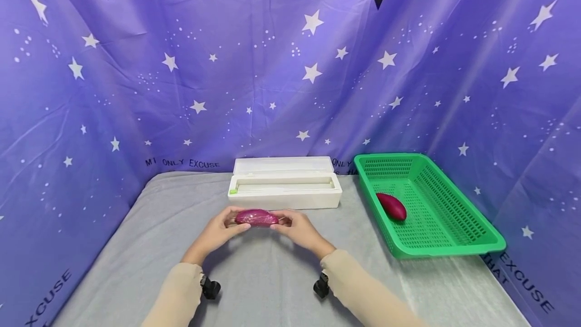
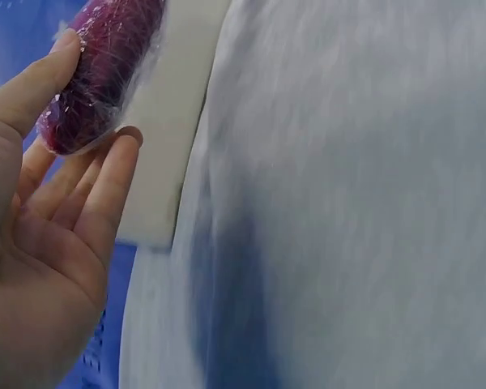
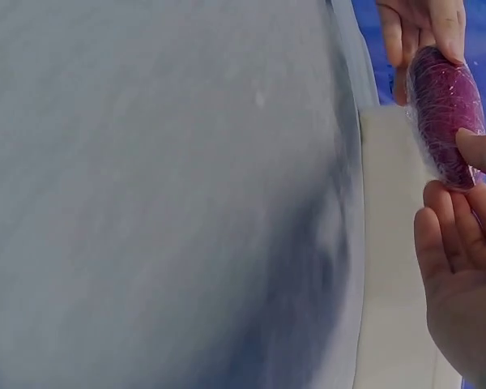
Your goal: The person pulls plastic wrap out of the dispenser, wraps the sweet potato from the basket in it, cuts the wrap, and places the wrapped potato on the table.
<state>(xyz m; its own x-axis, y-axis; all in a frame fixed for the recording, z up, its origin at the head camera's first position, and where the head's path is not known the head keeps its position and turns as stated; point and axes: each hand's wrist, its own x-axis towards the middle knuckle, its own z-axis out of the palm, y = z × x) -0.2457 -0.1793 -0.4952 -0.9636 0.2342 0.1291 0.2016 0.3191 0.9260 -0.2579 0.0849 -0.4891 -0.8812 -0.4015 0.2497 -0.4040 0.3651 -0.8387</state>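
While our left hand [image 1: 219, 230] and right hand [image 1: 298, 228] clamped fingers [image 2: 105, 194] on the purple vegetable [image 1: 256, 218] in front of the white box [image 1: 284, 200], we judged its slick film [image 3: 424, 134] might cause slipping.

The head view is bright, the wrist views dimmer. Shadows darken the grey cloth [image 2: 373, 178]; glints speckle clear film [image 3: 447, 104].

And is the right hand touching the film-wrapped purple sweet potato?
Touching. The right wrist view shows it: the right hand has its thumb laid on the film-wrapped purple sweet potato.
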